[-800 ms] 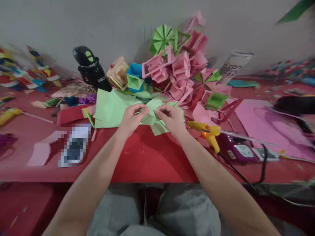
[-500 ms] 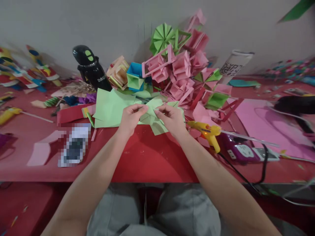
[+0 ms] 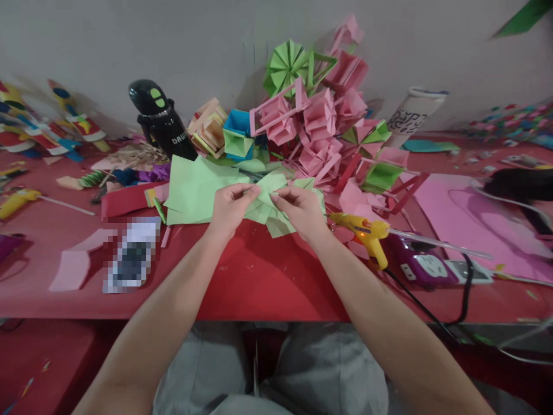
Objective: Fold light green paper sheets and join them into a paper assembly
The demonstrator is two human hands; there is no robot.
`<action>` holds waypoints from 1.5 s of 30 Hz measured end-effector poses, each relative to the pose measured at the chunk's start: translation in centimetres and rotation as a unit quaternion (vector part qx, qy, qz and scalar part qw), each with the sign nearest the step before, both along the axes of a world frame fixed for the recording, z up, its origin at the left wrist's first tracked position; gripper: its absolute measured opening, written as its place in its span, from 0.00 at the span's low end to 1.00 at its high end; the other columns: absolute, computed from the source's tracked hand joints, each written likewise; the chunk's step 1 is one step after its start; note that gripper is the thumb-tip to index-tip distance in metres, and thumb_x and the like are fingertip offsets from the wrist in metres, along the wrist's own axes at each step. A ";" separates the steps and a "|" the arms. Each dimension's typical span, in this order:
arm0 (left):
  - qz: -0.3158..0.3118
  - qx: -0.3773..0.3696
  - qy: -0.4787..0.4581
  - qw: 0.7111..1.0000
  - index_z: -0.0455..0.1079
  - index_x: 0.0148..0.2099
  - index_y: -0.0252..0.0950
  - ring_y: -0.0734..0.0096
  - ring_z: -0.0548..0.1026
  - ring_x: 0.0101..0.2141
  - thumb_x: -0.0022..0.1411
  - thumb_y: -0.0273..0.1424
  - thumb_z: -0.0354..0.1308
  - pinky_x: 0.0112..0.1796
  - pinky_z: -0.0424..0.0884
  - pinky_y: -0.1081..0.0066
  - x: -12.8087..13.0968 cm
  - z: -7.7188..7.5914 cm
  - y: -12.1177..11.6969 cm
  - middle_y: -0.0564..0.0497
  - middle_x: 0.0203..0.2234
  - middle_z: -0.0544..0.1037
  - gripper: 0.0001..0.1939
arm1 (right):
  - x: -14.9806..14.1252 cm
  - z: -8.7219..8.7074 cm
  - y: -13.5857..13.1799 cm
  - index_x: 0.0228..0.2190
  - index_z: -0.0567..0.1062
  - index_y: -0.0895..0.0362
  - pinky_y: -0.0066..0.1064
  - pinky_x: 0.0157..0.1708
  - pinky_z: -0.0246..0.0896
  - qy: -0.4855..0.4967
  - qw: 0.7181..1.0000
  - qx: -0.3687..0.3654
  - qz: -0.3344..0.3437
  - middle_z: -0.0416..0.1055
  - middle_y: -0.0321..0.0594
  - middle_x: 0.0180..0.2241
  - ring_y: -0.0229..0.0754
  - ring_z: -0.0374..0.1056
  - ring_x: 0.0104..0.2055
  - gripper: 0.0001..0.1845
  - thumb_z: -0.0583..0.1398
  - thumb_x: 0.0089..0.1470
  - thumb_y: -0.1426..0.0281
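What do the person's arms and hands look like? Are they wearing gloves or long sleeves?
No gloves! The left hand and right hand are bare, and I see no rings. The left forearm and right forearm are bare too: no sleeves, watch or bracelet in view. Below, light grey cloth clothing covers the legs.

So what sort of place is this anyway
Probably a papercraft workspace, though whether home, classroom or workshop I can't tell. The left hand and right hand pinch pale green paper, pink folded-paper pieces are heaped beyond them, and a yellow glue gun lies at the right.
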State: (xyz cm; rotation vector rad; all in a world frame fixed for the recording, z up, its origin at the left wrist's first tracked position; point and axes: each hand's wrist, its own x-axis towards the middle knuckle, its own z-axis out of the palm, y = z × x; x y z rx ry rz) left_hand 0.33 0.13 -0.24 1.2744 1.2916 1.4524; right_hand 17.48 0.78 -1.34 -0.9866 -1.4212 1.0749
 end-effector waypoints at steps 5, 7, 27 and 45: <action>0.009 -0.002 -0.008 1.000 0.83 0.38 0.35 0.72 0.71 0.27 0.51 0.43 0.72 0.32 0.69 0.70 -0.1 0.0 0.0 0.52 0.24 0.77 0.17 | 0.0 0.2 -0.2 0.27 0.77 0.57 0.31 0.27 0.57 -0.009 1.000 0.010 -0.011 0.72 0.37 0.24 0.36 0.62 0.26 0.15 0.68 0.48 0.57; -0.008 -0.019 -0.033 0.999 0.83 0.42 0.36 0.71 0.72 0.27 0.51 0.44 0.72 0.31 0.70 0.69 -0.2 0.3 -0.1 0.51 0.25 0.79 0.20 | 0.0 0.2 -0.2 0.26 0.78 0.57 0.31 0.27 0.57 -0.012 1.000 0.012 -0.024 0.72 0.37 0.24 0.36 0.62 0.26 0.15 0.68 0.48 0.57; -0.090 -0.059 -0.009 0.994 0.79 0.35 0.35 0.69 0.74 0.29 0.50 0.47 0.72 0.33 0.72 0.68 -1.6 0.7 0.2 0.49 0.27 0.78 0.20 | 0.5 0.0 0.2 0.26 0.77 0.56 0.31 0.27 0.56 0.007 0.999 0.006 -0.033 0.70 0.36 0.24 0.35 0.59 0.26 0.19 0.69 0.47 0.53; -0.053 0.045 0.125 0.990 0.73 0.31 0.36 0.74 0.63 0.25 0.60 0.43 0.64 0.28 0.59 0.72 -0.7 0.3 -0.3 0.54 0.22 0.70 0.15 | 0.1 0.3 -0.7 0.17 0.62 0.55 0.30 0.21 0.39 -0.095 0.994 -0.057 0.017 0.51 0.28 0.17 0.31 0.45 0.21 0.29 0.68 0.47 0.48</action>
